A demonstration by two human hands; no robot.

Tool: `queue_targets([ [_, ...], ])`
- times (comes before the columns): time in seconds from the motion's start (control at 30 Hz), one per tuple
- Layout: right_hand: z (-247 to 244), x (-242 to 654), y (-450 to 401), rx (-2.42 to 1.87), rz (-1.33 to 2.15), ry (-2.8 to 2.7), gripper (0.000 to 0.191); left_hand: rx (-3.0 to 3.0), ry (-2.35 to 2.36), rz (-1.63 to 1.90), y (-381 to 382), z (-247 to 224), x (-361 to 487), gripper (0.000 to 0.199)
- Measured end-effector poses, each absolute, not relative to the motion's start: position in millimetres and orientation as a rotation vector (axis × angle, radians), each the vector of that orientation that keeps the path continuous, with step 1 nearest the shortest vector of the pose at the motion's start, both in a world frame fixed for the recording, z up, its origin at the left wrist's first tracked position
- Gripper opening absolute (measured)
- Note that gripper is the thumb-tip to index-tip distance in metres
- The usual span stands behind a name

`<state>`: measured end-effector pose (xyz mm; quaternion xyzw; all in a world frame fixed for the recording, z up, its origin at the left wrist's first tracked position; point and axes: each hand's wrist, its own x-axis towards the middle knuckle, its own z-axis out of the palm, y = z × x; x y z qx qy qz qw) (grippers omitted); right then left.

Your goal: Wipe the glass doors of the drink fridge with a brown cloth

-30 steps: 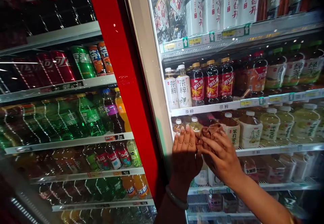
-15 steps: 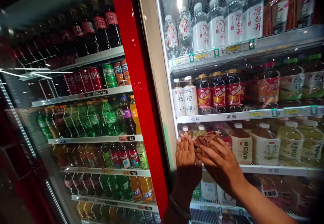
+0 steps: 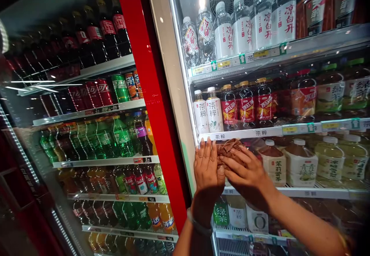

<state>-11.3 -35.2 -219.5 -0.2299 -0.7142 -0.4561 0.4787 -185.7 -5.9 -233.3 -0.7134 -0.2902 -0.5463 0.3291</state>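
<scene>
My left hand [image 3: 206, 167] lies flat on the glass door [image 3: 274, 71] of the right-hand drinks cooler, fingers stretched upward. Its fingertips reach the shelf strip marked with Chinese characters. Close beside it, my right hand [image 3: 245, 171] presses a crumpled brown cloth [image 3: 231, 150] against the same glass, fingers over the cloth. Part of the cloth is hidden under that hand. A grey band [image 3: 199, 225] circles my left wrist. Behind the glass, the hands cover some of the bottles on the middle shelf.
White-labelled water bottles [image 3: 261, 19] stand on the upper shelf, with red-labelled tea bottles [image 3: 265, 105] below. A beige door frame [image 3: 169, 55] and a red post [image 3: 150, 67] separate this cooler from the left one, which holds cola bottles [image 3: 106, 28] and green soda bottles [image 3: 120, 136].
Both hands and the brown cloth have moved up the glass, toward the shelf strip. The view has shifted slightly, so the shelves sit a little further left.
</scene>
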Motion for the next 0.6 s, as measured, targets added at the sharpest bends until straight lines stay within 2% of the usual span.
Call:
queue_targets([
  [0.1,-192.8,8.1,-36.1,-0.615,-1.155,-1.728,0.017,-1.861,-0.841,-1.435,-9.1,-222.4,-177.3,0.065],
  [0.23,-146.7,-8.4,-28.8,-0.712,-1.107,-1.513,0.022,-1.863,-0.851,-1.554,-6.6,-195.6,-160.7,0.067],
  [0.33,-151.9,-18.2,-25.9,-0.644,-1.115,-1.565,0.026,-1.809,-0.82,-1.655,-2.6,-191.6,-156.2,0.065],
  [0.47,-174.8,14.5,-31.1,-0.533,-1.201,-1.725,0.015,-1.876,-0.77,-1.469,-1.9,-200.8,-157.7,0.065],
  [0.6,-149.9,40.1,-32.2,-0.619,-1.211,-1.607,0.016,-1.884,-0.824,-1.483,-4.9,-196.8,-145.3,0.064],
])
